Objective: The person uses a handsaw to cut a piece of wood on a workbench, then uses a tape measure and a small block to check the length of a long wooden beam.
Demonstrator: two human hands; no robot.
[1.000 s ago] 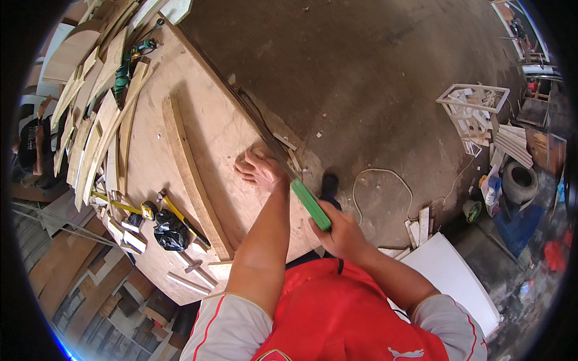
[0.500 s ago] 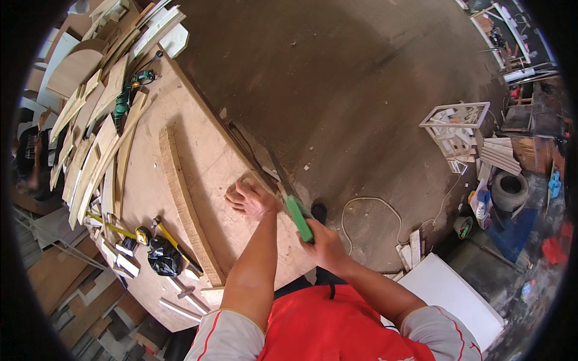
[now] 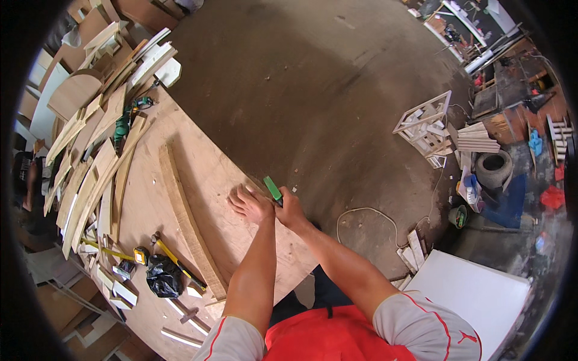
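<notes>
My right hand [image 3: 291, 209] is closed round a handsaw at the table's edge; its green handle [image 3: 273, 189] sticks up past my fingers. No blade shows now. Close beside it, my left hand [image 3: 250, 205] rests on the pale plywood tabletop [image 3: 211, 174], fingers apart and slightly bent, seemingly holding nothing. Left of that hand lies a long, rough wooden strip [image 3: 189, 222]. Beyond the strip are a hammer [image 3: 179, 263] with a yellow and black handle, a yellow tape measure [image 3: 141, 256] and a black plastic bag [image 3: 164, 277].
Many wooden offcuts [image 3: 99, 174] and a green power drill [image 3: 122, 127] cover the table's left side. On the floor to the right are a white frame with scraps [image 3: 424, 129], a tyre [image 3: 494, 168], a loose cord [image 3: 367, 210] and a white panel [image 3: 469, 301].
My right hand has moved up and left, closer to my left hand. The saw's handle has turned, and its blade has gone out of sight. The brown strip along the table's edge no longer shows.
</notes>
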